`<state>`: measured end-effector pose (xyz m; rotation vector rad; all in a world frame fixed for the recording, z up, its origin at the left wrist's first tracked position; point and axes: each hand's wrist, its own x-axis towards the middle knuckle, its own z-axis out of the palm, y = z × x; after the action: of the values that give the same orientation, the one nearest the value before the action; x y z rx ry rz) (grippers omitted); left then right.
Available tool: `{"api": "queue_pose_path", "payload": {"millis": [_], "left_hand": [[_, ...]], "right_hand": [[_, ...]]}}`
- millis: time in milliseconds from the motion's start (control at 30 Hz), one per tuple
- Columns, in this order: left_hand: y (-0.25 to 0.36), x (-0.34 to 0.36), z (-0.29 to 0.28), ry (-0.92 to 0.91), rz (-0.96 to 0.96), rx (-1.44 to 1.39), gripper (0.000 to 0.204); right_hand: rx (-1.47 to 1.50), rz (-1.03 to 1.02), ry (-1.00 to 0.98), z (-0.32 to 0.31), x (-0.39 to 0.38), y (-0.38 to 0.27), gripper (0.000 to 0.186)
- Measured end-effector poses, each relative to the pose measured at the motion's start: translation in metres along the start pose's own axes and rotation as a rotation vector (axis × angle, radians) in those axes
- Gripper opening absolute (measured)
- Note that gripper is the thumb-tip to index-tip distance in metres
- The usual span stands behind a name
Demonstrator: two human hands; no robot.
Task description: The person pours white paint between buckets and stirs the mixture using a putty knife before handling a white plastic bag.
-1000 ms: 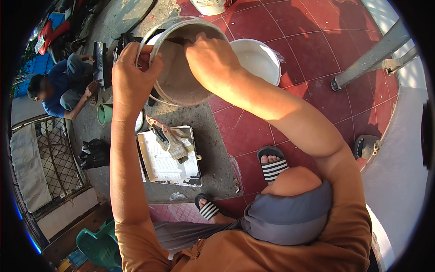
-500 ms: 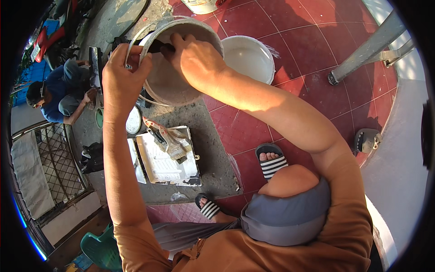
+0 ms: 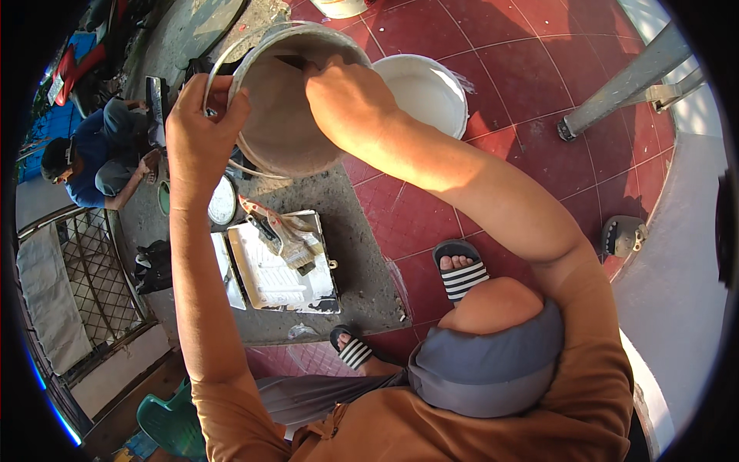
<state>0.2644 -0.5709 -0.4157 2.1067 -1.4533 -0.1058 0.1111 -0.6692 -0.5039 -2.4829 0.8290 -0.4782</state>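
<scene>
My left hand grips the rim of a tilted, paint-stained bucket with a wire handle. My right hand is inside its mouth, closed round a dark flat tool that is mostly hidden by my fingers. A white tub with pale contents stands just right of the bucket on red tiles. Below the bucket, paintbrushes lie across a white paint-smeared tray, and a round white lid lies beside my left forearm.
At left, another person crouches near a parked motorbike, a metal grille, a black bag and a green chair. A metal ladder stands right beside a wall; another white bucket sits at the top.
The bucket and my left hand have shifted left and slightly up. My right hand has moved within the bucket, first down-left, then up and right, with the dark tool.
</scene>
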Motion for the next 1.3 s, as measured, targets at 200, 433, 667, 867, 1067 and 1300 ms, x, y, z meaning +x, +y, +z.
{"api": "queue_pose_path", "payload": {"millis": [200,433,667,867,1067,1300], "left_hand": [[0.003,-0.004,-0.005,-0.019,0.002,-0.036,0.018],[0.003,-0.002,-0.004,-0.021,0.011,-0.017,0.018],[0.002,-0.003,-0.005,-0.015,0.001,-0.008,0.019],[0.001,-0.002,-0.004,-0.021,0.021,0.027,0.020],[0.001,-0.003,-0.005,-0.044,0.012,0.018,0.021],[0.002,-0.004,-0.005,-0.032,0.031,0.054,0.021]], "right_hand": [[0.064,-0.233,0.114,0.012,0.006,-0.022,0.032],[0.116,-0.398,0.037,0.019,-0.010,-0.010,0.019],[0.102,-0.304,-0.169,0.013,0.000,0.000,0.028],[0.250,-0.091,-0.195,0.012,0.010,0.007,0.024],[0.120,-0.062,-0.050,-0.003,0.015,0.015,0.015],[-0.151,-0.147,0.074,-0.012,0.014,0.010,0.014]]}}
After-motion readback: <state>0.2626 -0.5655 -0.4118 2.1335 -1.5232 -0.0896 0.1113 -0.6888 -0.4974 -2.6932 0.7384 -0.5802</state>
